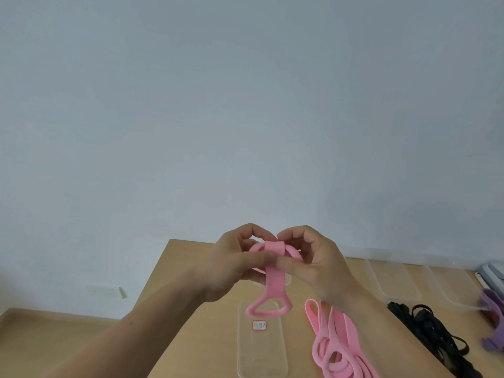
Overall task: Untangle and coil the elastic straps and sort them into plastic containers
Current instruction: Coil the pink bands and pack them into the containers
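A pink elastic strap is held up above the table between both hands, partly wound at the top with a loop hanging down. My left hand pinches its coiled top from the left. My right hand pinches it from the right, thumb on the band. Directly below lies a clear plastic container with a small red-edged label. More pink straps lie in a loose pile to its right. Black straps sit tangled further right, and purple straps lie at the right edge.
The wooden table ends at its left edge, with floor beyond. Two more clear containers stand at the back right near the wall. A grey object pokes in at the far right.
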Tool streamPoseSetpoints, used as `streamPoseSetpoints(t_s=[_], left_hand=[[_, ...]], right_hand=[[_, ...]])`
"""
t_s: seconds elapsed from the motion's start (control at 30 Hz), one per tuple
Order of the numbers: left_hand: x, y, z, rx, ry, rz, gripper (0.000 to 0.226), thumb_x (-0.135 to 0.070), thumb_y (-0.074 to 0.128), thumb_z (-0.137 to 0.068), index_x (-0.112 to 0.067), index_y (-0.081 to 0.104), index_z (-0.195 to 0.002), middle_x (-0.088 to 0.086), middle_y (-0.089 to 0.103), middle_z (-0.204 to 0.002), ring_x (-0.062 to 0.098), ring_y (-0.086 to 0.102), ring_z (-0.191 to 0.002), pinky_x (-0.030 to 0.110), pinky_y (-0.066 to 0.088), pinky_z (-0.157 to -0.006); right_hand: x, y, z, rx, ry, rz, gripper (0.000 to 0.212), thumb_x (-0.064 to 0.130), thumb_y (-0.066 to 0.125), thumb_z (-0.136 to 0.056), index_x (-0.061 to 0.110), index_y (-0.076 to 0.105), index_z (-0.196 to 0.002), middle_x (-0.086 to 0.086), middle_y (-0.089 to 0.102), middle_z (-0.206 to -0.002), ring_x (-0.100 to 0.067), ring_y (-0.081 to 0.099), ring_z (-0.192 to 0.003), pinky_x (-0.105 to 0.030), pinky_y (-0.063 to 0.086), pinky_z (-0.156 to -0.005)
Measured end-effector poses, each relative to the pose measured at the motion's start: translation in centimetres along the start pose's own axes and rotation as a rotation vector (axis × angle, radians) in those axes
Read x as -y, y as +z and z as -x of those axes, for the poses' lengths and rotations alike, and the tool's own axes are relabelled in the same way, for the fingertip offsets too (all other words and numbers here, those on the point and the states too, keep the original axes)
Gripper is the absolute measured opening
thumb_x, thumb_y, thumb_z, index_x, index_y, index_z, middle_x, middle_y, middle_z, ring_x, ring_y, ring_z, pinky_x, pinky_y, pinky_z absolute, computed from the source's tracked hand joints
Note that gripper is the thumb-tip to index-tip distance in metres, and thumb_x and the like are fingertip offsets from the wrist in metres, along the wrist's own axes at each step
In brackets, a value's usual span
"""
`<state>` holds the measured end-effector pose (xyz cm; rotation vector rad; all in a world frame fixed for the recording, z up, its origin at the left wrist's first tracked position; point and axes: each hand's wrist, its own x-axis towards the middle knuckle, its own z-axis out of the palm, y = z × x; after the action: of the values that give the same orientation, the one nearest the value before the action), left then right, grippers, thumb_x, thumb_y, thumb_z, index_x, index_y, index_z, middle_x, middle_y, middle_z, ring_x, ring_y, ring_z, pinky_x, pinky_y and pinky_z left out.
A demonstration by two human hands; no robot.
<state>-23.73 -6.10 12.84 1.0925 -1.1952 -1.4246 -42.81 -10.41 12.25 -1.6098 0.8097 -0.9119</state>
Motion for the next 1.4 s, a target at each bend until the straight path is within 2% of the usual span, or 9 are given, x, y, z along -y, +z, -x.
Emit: streamPoseSetpoints(t_s=[0.1, 0.27, 0.43, 0.7, 0.87, 1.0, 1.1, 1.27, 1.4], left_hand=[[0.2, 0.0, 0.0, -0.045, 0.062, -0.066, 0.023, -0.001, 0.072, -0.082, -0.004, 0.065, -0.103, 0.03, 0.064, -0.107, 0.047, 0.068, -0.093, 0.063, 0.054, -0.085], [0.5, 0.3, 0.0, -0.06, 0.116, -0.095, 0.024, -0.001, 0.073, -0.08, -0.008, 0.066, -0.102, 0.023, 0.071, -0.099, 0.04, 0.07, -0.096, 0.058, 0.053, -0.092], [0.7, 0.3, 0.1, -0.066, 0.092, -0.085, 0.038, -0.004, 0.076, -0.076, -0.014, 0.065, -0.111, 0.019, 0.069, -0.107, 0.037, 0.069, -0.099, 0.056, 0.053, -0.092], [0.1, 0.2, 0.8, 0.053, -0.076, -0.08, 0.034, -0.007, 0.068, -0.081, 0.003, 0.054, -0.11, 0.023, 0.073, -0.096, 0.035, 0.07, -0.076, 0.042, 0.058, -0.073], [-0.7, 0.0, 1.0, 0.104, -0.134, 0.065, 0.032, -0.017, 0.065, -0.081, 0.002, 0.055, -0.106, 0.023, 0.068, -0.094, 0.036, 0.067, -0.079, 0.041, 0.056, -0.071], [-0.5, 0.1, 0.9, 0.026, -0.14, 0.086, 0.039, -0.019, 0.077, -0.079, 0.001, 0.057, -0.107, 0.025, 0.07, -0.094, 0.035, 0.066, -0.076, 0.037, 0.055, -0.065], [-0.2, -0.1, 0.8, 0.004, -0.081, 0.078, 0.038, -0.011, 0.079, -0.077, 0.001, 0.06, -0.107, 0.025, 0.07, -0.094, 0.035, 0.067, -0.076, 0.036, 0.054, -0.065], [0.0, -0.3, 0.6, 0.011, 0.048, -0.025, 0.027, -0.003, 0.077, -0.075, -0.005, 0.064, -0.099, 0.023, 0.069, -0.093, 0.03, 0.069, -0.077, 0.032, 0.055, -0.07], [0.5, 0.0, 0.3, 0.001, 0.119, -0.132, 0.026, 0.0, 0.078, -0.077, -0.004, 0.064, -0.099, 0.024, 0.068, -0.095, 0.023, 0.067, -0.077, 0.03, 0.053, -0.071]], right_hand=[[0.2, -0.3, -0.1, 0.011, 0.061, -0.055, 0.025, 0.03, 0.074, -0.077, 0.018, 0.068, -0.099, -0.002, 0.072, -0.081, -0.016, 0.067, -0.071, -0.022, 0.053, -0.065], [0.0, 0.2, -0.2, 0.008, 0.123, -0.053, 0.019, 0.028, 0.067, -0.091, 0.011, 0.067, -0.1, -0.017, 0.07, -0.081, -0.024, 0.062, -0.063, -0.03, 0.053, -0.061], [0.1, 0.1, 0.0, -0.034, 0.061, -0.061, 0.014, 0.016, 0.072, -0.087, 0.011, 0.067, -0.099, -0.002, 0.067, -0.072, -0.018, 0.057, -0.055, -0.027, 0.05, -0.054], [0.5, 0.4, 0.4, -0.029, 0.019, -0.026, 0.027, 0.008, 0.077, -0.082, 0.021, 0.066, -0.102, 0.004, 0.07, -0.088, -0.014, 0.066, -0.066, -0.027, 0.055, -0.06], [0.3, 0.3, 0.6, 0.002, 0.0, 0.015, 0.035, 0.001, 0.073, -0.083, 0.032, 0.065, -0.099, 0.007, 0.072, -0.09, -0.018, 0.07, -0.079, -0.028, 0.058, -0.07], [0.4, 0.5, 0.6, 0.047, 0.0, 0.063, 0.033, 0.011, 0.078, -0.075, 0.03, 0.063, -0.097, 0.007, 0.068, -0.082, -0.02, 0.067, -0.079, -0.035, 0.06, -0.074], [0.2, 0.4, 0.6, 0.037, 0.03, -0.027, 0.036, 0.018, 0.078, -0.071, 0.025, 0.063, -0.103, -0.001, 0.068, -0.091, -0.03, 0.067, -0.084, -0.042, 0.059, -0.075], [0.4, 0.4, 0.4, 0.031, 0.175, -0.117, 0.047, 0.049, 0.075, -0.079, 0.01, 0.066, -0.103, -0.011, 0.071, -0.087, -0.024, 0.069, -0.071, -0.029, 0.054, -0.064], [0.5, 0.4, 0.5, 0.025, 0.217, -0.074, 0.049, 0.051, 0.068, -0.077, 0.008, 0.067, -0.1, -0.009, 0.072, -0.077, -0.02, 0.069, -0.064, -0.023, 0.051, -0.058]])
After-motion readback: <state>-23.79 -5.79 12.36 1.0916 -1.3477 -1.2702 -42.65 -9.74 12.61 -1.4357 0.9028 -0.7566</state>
